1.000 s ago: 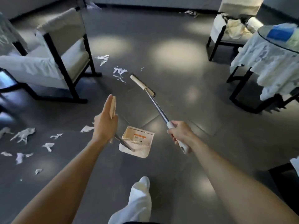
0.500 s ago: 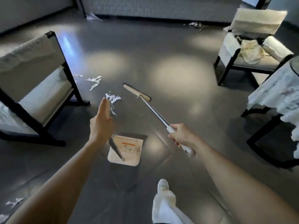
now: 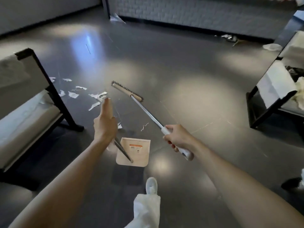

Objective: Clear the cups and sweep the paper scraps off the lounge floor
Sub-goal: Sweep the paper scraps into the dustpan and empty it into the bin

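Observation:
My right hand (image 3: 176, 137) grips the white grip of a long broom (image 3: 148, 112). Its metal shaft runs up-left to the brush head (image 3: 127, 91), which is low over the dark floor. My left hand (image 3: 105, 124) is seen edge-on with fingers pointing forward. It holds the thin rod of a beige dustpan (image 3: 133, 151) that hangs below it, close to the floor. White paper scraps (image 3: 97, 96) lie scattered just left of the brush head, beside the armchair's leg. One thin scrap (image 3: 144, 126) lies between my hands. No cups are plainly visible.
A white-cushioned, black-framed armchair (image 3: 24, 99) fills the left side. Another chair (image 3: 276, 89) with crumpled cloth stands at the right. More litter (image 3: 228, 37) and a white crumpled item (image 3: 271, 46) lie by the far wall. My white shoe (image 3: 151, 185) is under the dustpan.
I have stepped forward, and the view has turned left. The left armchair and the scraps are closer. Broom and dustpan stay in my hands, and the brush head now sits beside the scraps.

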A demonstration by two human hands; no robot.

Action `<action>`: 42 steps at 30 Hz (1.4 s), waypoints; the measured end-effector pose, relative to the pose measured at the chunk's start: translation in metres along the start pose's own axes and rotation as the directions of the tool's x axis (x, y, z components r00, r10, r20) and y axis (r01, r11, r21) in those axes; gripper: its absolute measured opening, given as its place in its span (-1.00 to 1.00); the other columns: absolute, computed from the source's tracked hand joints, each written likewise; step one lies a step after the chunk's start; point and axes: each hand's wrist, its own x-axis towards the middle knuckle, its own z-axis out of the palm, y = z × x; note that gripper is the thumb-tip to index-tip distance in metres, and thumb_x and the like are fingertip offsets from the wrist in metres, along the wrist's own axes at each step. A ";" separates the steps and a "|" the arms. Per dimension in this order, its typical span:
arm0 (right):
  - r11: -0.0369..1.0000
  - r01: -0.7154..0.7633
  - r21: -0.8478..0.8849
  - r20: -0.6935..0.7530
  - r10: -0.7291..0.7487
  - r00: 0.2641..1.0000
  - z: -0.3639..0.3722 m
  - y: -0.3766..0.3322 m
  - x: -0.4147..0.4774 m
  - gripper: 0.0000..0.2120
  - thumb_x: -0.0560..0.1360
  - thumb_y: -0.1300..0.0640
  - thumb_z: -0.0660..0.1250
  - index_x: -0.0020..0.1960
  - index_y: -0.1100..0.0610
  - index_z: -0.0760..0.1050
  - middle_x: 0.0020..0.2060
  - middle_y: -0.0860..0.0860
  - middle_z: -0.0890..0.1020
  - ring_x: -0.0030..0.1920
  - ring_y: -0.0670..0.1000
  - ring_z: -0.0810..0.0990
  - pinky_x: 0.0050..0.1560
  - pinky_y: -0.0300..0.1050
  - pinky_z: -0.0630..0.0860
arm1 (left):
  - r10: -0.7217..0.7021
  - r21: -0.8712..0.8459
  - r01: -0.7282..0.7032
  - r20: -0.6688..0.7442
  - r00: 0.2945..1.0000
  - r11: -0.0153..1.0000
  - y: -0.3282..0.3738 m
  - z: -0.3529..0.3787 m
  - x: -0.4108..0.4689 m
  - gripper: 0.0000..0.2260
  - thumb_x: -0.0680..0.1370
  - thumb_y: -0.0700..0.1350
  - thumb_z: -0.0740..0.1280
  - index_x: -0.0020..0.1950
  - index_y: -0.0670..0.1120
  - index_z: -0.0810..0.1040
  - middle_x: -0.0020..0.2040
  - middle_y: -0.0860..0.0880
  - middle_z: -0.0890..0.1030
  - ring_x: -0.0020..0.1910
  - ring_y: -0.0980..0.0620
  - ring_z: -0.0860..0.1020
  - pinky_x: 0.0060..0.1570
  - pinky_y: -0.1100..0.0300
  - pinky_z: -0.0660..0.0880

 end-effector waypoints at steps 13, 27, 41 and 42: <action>0.990 0.061 -0.129 0.164 -0.039 0.986 -0.145 -0.154 0.416 -0.76 0.49 0.27 0.24 0.01 -0.05 0.49 -0.41 0.05 0.42 -0.52 -0.03 0.30 -0.50 -0.20 0.21 | -0.094 -0.008 0.094 -0.168 0.981 0.996 0.085 0.165 0.374 -0.37 0.57 -0.27 0.22 0.52 0.23 0.15 0.02 -0.02 0.44 -0.35 0.28 0.39 -0.49 0.53 0.28; 0.909 0.283 -0.305 0.509 -0.096 0.855 -0.185 -0.376 0.847 -0.69 0.51 0.33 0.27 0.18 0.03 0.47 -0.41 0.06 0.43 -0.59 -0.09 0.33 -0.64 -0.29 0.30 | -0.202 0.129 0.279 -0.423 0.883 0.952 0.145 0.265 0.734 -0.38 0.60 -0.26 0.25 0.57 0.03 0.06 0.38 -0.17 0.46 0.08 -0.26 0.57 0.19 -0.03 0.41; 0.812 0.456 -0.363 0.693 -0.091 0.715 -0.015 -0.628 1.208 -0.68 0.50 0.28 0.30 0.21 0.02 0.49 -0.37 0.06 0.49 -0.51 -0.06 0.41 -0.59 -0.25 0.38 | -0.296 0.052 0.414 -0.617 0.729 0.909 0.085 0.216 1.137 -0.38 0.59 -0.27 0.25 0.57 0.04 0.10 0.25 -0.26 0.55 0.02 -0.26 0.58 0.09 -0.04 0.47; 0.805 0.470 -0.362 0.705 -0.093 0.703 -0.001 -0.647 1.231 -0.69 0.50 0.28 0.29 0.18 -0.03 0.48 -0.36 0.05 0.49 -0.50 -0.05 0.42 -0.59 -0.25 0.38 | -0.298 0.040 0.413 -0.629 0.718 0.910 0.080 0.208 1.163 -0.39 0.59 -0.26 0.25 0.57 0.04 0.10 0.27 -0.24 0.54 0.03 -0.25 0.58 0.09 -0.02 0.47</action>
